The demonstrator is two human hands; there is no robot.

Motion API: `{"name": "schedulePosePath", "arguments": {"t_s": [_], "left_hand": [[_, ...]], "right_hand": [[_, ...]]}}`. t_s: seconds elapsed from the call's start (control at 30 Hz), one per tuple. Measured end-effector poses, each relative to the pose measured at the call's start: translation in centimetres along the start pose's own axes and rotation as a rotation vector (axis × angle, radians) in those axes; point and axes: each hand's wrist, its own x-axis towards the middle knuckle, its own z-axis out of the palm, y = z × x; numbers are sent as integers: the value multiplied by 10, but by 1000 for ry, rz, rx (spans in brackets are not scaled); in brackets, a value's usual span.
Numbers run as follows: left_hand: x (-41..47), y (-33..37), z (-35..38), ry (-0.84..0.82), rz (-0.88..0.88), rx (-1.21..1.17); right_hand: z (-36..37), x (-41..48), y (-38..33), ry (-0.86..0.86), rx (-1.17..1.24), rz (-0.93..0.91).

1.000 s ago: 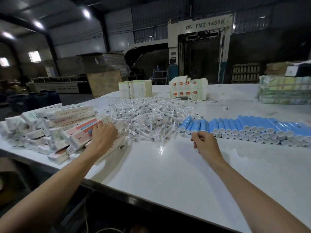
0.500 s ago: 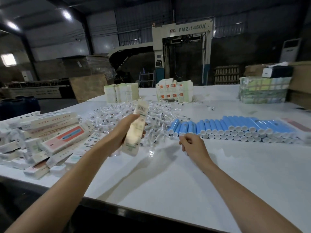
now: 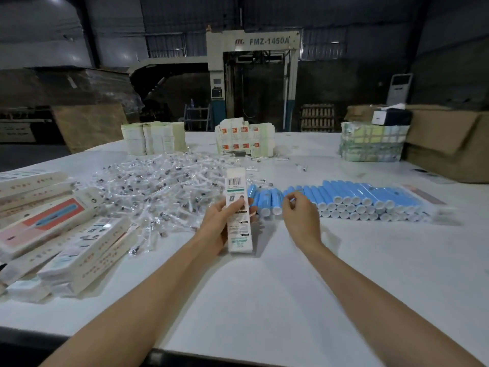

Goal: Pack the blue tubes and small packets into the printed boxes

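Observation:
My left hand (image 3: 215, 230) grips a white printed box (image 3: 238, 207) and holds it upright over the middle of the table, barcode end up. My right hand (image 3: 300, 218) hovers just right of it with fingers curled, nothing plainly between them, close to the near ends of the blue tubes (image 3: 357, 194). Those tubes lie in a stacked row with white caps facing me. A heap of small clear packets (image 3: 158, 186) spreads behind and left of the box. More printed boxes (image 3: 53, 229) lie piled at the left.
The white table (image 3: 264, 300) has its dark front edge near me. At the back stand two stacks of flat cartons (image 3: 153, 139) (image 3: 244, 139), a wrapped bundle (image 3: 373, 144) and a brown cardboard box (image 3: 444, 147). A large machine stands beyond.
My left hand took a printed box from the left pile and carried it to the middle, turning it upright. My right hand stayed by the tubes.

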Motion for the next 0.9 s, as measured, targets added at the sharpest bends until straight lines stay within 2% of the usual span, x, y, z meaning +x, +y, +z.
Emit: {"name": "schedulePosePath", "arguments": {"t_s": [0.07,0.23,0.33,0.47,0.63,0.73,0.83,0.9], "left_hand": [[-1,1,0,0,-25,24],[-7,2,1,-1,-62,8],[-9,5,1,-27,-58,-10],[-8,7,2,-57,-47,-36],[-7,5,2,-69,8,61],[-7,3,2,-81,11,101],[-8,5,3,-71,8,128],[-11,7,5,-80,4,136]], "right_hand": [[4,23,-3,-33,-136,-28],[26,63,-11,-289,-490,-76],[36,72,-16,-416,-615,-66],[46,80,-23,-475,-674,-41],[50,90,-30,-538,-681,31],[54,90,-29,-470,-618,72],[47,91,-27,-340,-306,209],[30,87,-29,-254,-57,230]]}}
